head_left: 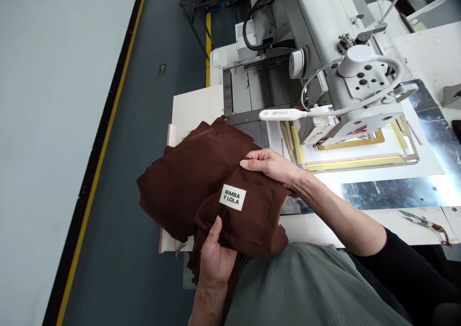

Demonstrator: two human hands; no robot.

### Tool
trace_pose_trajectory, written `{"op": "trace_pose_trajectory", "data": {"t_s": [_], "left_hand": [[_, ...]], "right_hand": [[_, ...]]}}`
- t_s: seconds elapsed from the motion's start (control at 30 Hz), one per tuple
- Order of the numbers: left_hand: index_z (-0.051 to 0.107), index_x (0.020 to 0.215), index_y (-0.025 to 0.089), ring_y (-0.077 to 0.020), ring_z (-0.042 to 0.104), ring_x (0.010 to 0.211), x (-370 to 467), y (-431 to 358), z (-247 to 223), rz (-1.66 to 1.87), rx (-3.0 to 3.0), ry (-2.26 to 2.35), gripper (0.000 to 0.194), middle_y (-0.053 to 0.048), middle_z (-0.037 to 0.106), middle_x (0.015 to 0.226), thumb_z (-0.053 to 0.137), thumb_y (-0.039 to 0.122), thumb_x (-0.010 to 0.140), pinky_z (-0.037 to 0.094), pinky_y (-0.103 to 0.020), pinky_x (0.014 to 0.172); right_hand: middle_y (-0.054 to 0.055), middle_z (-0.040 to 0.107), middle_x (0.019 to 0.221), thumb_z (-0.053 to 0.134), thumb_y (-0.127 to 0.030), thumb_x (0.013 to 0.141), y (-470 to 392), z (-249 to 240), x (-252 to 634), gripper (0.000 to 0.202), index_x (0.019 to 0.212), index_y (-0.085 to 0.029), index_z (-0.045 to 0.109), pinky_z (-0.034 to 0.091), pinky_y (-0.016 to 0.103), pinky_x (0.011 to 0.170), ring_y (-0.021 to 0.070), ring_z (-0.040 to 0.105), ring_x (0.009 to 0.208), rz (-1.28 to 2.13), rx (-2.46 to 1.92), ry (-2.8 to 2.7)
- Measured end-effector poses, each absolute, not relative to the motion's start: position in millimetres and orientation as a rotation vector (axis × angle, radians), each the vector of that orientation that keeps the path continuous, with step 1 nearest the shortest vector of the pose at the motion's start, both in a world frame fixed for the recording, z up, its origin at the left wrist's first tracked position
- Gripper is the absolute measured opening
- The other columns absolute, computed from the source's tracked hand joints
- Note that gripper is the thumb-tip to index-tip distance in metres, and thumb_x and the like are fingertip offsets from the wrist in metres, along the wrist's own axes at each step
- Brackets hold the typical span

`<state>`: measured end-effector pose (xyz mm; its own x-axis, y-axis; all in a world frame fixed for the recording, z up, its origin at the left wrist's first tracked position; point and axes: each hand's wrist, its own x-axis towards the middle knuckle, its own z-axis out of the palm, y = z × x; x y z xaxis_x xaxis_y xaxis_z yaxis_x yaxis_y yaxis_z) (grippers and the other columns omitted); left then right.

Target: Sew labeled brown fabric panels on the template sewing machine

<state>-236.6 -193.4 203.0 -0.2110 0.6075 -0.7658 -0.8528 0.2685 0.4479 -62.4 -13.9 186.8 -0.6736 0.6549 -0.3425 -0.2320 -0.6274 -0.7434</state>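
A brown fabric piece (pixel 252 220) with a stitched pocket lies between my hands, close to my body. On it sits a white label (pixel 233 197) reading "BIMBA Y LOLA". My left hand (pixel 217 256) grips the piece from below, thumb on top beside the label. At the upper edge, my right hand (pixel 270 165) pinches the same cloth between thumb and fingers. Behind it rests a bulky pile of brown fabric (pixel 183 177) on the pale board, partly covered by the held piece. Fingers of my left hand are mostly hidden under the cloth.
A large white sewing machine (pixel 324 38) stands at the right, with a lamp (pixel 283 114) bent over its bed. Under its head lies a clamp frame with yellow strips (pixel 355 163). Thread snips (pixel 427 223) rest near the table's front edge. Left is a grey floor (pixel 144 172).
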Motion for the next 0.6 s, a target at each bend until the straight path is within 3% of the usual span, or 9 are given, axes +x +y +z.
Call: {"op": "trace_pose_trajectory", "data": {"t_s": [0.23, 0.37, 0.6], "left_hand": [[0.058, 0.142, 0.033, -0.0289, 0.042, 0.145, -237.5, -195.7, 209.7, 1.379, -0.167, 1.216, 0.042, -0.002, 0.056, 0.148, 0.057, 0.034, 0.101, 0.034, -0.048, 0.122], [0.058, 0.142, 0.035, -0.0288, 0.038, 0.147, -234.9, -195.7, 215.2, 1.438, -0.126, 1.288, 0.042, 0.0, 0.056, 0.149, 0.059, 0.032, 0.099, 0.034, -0.049, 0.122], [0.057, 0.142, 0.037, -0.0275, 0.034, 0.149, -224.0, -194.1, 216.0, 1.562, -0.015, 1.349, 0.045, 0.002, 0.056, 0.149, 0.064, 0.034, 0.097, 0.036, -0.047, 0.121]], "right_hand": [[-0.001, 0.064, 0.071, 0.078, -0.049, 0.082, -11.4, 185.1, -64.2, 0.033, 0.08, -0.019, 0.066, 0.044, 0.023, 0.053, 0.0119, 0.055, 0.058, 2.297, -0.779, -0.973], [0.001, 0.067, 0.075, 0.073, -0.056, 0.083, -7.2, 178.7, -67.9, 0.038, 0.083, -0.019, 0.067, 0.047, 0.026, 0.057, 0.0153, 0.06, 0.063, 2.229, -0.846, -1.143], [0.008, 0.067, 0.107, 0.064, -0.041, 0.095, -25.6, 194.9, -58.2, 0.024, 0.109, -0.022, 0.068, 0.044, 0.036, 0.086, 0.0237, 0.059, 0.095, 1.375, -1.22, -1.602]]}}
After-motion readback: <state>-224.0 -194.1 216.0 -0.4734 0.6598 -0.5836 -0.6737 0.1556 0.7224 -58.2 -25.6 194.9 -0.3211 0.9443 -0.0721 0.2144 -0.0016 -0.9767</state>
